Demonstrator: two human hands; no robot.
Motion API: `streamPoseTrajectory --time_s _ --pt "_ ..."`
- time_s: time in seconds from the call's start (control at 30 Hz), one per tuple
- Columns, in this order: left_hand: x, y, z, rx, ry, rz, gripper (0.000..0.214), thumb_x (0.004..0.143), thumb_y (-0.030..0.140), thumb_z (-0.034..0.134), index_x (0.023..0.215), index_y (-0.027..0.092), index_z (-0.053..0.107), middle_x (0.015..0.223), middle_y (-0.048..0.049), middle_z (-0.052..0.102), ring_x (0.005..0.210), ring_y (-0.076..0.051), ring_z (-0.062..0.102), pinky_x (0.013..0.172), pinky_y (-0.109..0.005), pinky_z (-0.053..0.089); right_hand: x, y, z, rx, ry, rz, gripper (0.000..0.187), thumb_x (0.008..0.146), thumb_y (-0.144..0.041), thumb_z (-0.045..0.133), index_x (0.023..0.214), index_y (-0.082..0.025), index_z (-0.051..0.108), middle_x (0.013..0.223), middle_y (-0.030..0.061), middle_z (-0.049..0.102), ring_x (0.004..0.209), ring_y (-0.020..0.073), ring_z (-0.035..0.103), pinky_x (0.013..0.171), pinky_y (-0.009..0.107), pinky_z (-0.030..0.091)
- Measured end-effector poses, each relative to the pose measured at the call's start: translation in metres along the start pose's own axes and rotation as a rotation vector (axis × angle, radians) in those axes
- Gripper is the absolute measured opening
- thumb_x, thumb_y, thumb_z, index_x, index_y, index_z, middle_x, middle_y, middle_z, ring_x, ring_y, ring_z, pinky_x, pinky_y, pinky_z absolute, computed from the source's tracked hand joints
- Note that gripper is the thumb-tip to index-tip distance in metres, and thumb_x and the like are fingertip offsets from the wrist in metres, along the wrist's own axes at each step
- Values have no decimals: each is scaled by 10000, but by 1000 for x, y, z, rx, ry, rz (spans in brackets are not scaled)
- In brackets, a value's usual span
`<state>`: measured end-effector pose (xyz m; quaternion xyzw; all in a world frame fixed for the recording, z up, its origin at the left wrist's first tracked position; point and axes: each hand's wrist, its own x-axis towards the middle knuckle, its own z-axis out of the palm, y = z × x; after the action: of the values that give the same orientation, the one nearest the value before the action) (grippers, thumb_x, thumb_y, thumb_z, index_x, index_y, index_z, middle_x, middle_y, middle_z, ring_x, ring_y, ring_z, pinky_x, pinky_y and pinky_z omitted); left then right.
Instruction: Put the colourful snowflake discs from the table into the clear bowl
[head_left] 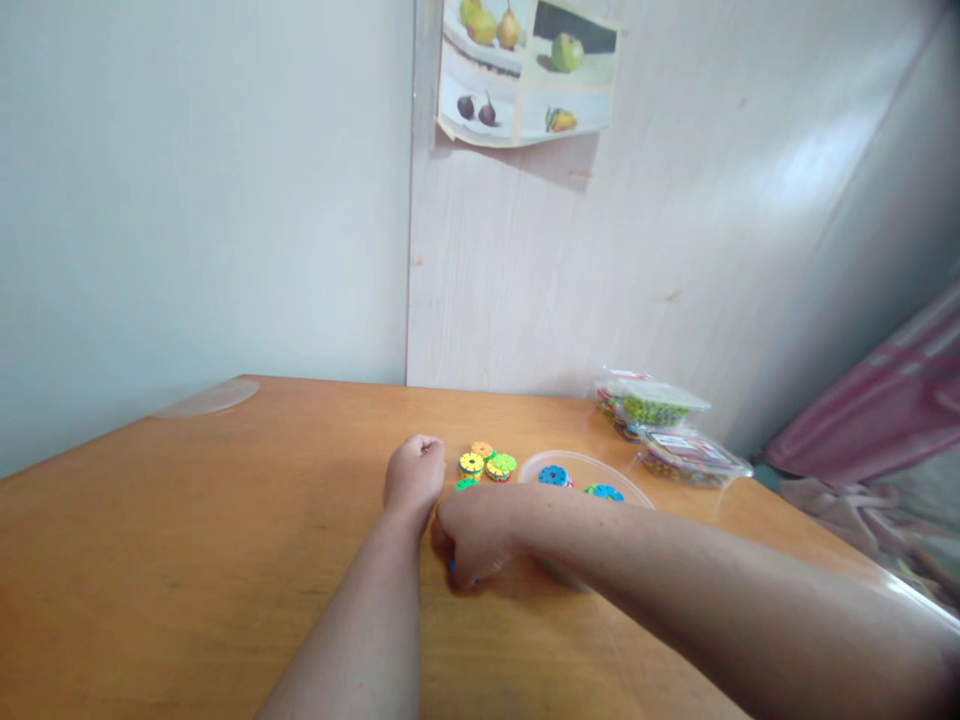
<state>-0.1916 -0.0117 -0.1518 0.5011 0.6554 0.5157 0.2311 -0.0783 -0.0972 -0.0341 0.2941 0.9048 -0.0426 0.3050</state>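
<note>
My left hand (414, 475) is closed in a fist near the tabletop; whatever its fingers hold, if anything, is hidden. My right hand (478, 535) reaches across from the right, slightly blurred, its fingers curled downward around a blue notched disc (452, 563) of which only a sliver shows. Just beyond the hands sit small stacks of notched plastic discs: yellow (471, 463), yellow-green (500, 465) and orange (481, 450). A green disc (467, 484) peeks out above my right wrist. On a round clear plastic lid (536, 462) lie blue discs (553, 475), partly covered by my right forearm.
At the table's back right stand clear plastic boxes, one with green pieces (656, 405) and one nearer (694, 455). Another translucent lid (217, 398) lies at the back left corner. Fruit pictures (525, 75) hang on the wall. Pink cloth (862, 400) is off to the right.
</note>
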Motion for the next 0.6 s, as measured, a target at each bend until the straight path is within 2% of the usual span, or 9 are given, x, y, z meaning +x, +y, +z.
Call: streamPoseTrajectory --time_s 0.17,0.27,0.4,0.53,0.6 --pt "-1 0 1 -9 3 -4 221 764 329 509 786 204 690 666 -20 707 632 -173 636 555 -254 388 -4 -3 -1 26 9 13 354 756 -299 632 1057 -161 755 909 64 750 692 185 633 528 259 387" --pt "0 -1 1 -19 10 -4 230 760 331 509 801 199 694 653 -20 701 623 -173 633 549 -251 387 -6 -2 0 48 58 49 304 744 -292 638 988 -163 764 877 70 742 686 187 626 521 261 373" --pt "-1 -2 3 -41 23 -8 254 756 355 517 826 187 694 648 -27 699 611 -180 627 539 -253 389 -22 10 2 233 234 111 219 742 -277 598 881 -172 731 793 46 706 635 161 590 485 242 346" --pt "-2 -2 3 -55 32 10 255 757 367 517 808 185 688 656 -22 696 645 -185 629 568 -254 401 -58 36 3 498 433 185 204 792 -316 546 836 -170 682 661 6 630 554 118 523 470 220 344" --pt "-3 -1 2 -50 37 12 260 759 376 514 794 185 687 643 -19 687 635 -186 621 569 -256 395 -77 51 9 621 517 240 209 803 -329 549 869 -169 667 673 2 623 559 108 522 475 209 357"
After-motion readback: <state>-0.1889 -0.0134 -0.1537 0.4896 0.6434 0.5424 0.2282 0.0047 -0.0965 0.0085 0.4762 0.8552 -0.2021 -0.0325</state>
